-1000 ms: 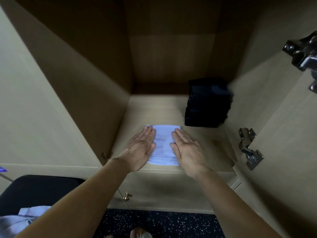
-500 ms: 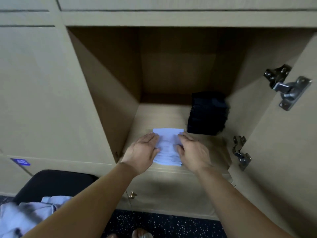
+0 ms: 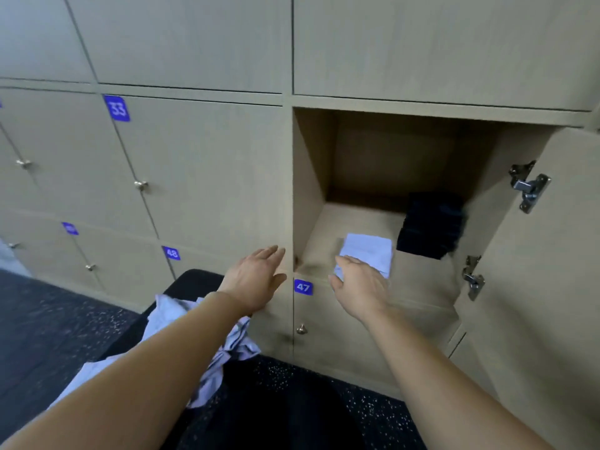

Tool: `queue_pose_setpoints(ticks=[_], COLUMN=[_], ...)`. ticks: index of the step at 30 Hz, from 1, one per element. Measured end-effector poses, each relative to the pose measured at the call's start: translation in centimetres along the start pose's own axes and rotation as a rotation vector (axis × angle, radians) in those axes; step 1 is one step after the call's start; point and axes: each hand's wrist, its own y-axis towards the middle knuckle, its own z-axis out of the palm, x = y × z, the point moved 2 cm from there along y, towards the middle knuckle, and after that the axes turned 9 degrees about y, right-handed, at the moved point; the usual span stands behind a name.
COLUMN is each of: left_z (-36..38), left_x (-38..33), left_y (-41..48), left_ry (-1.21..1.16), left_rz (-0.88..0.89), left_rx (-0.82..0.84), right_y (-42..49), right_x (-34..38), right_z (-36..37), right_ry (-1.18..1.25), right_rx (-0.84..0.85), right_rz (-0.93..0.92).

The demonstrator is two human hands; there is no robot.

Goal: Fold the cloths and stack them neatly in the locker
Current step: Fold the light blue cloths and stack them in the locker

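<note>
Both hands are empty and spread, held apart from each other. The left hand [image 3: 256, 277] hangs with straight fingers in front of the closed panel just left of the opening. The right hand [image 3: 360, 285] is at the front lip of the open locker [image 3: 319, 228], fingers loosely extended. Its fingertips cover the near corner of the folded white cloth [image 3: 370, 253], so I cannot tell whether they touch it.

That cloth lies flat on the locker floor, near the front edge. Just beside it, further back against the right wall, sits a dark stack [image 3: 431, 227] of folded cloths. It is blurred, and its layers are too smeared to count.

Below the left forearm a heap of pale unfolded cloths [image 3: 232, 347] rests on a black counter [image 3: 194, 282]; the arm hides much of both. The locker door [image 3: 552, 303] stands open at the right, cut off by the edge of view, with two metal hinges [image 3: 529, 188] showing. A blue label 47 [image 3: 303, 287] sits under the opening; a label further left [image 3: 69, 228] is too blurred to read.
</note>
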Motion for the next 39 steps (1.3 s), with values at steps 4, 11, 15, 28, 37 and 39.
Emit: queue_pose_setpoints(ticks=[4, 11, 15, 28, 37, 39], left_z=[-0.6, 0.5, 1.7, 9.7, 13.9, 14.7], left_x=[4.0, 10.9, 14.7, 22.6, 24.8, 24.6], left_y=[-5.1, -13.6, -17.3, -21.4, -18.9, -17.9], left_ry=[0.003, 0.005, -0.008, -0.026, -0.124, -0.164], left_rz=[-0.128, -0.291, -0.376, -0.511, -0.506, -0.473], left_rx=[0.007, 0.046, 0.049, 0.231, 0.308, 0.322], right_y=[-2.7, -5.2, -5.8, -4.6, -4.0, -3.6], right_x=[4.7, 11.1, 14.0, 18.8, 20.4, 20.2], right_z=[1.7, 6.0, 8.4, 18.5, 23.0, 23.7], right_ry=[0.002, 0.034, 0.033, 0.091, 0.003, -0.002], right_rx=[0.015, 0.084, 0.13, 0.33, 0.389, 0.395], right_rz=[-0.095, -0.208, -0.269, -0.391, -0.428, -0.422])
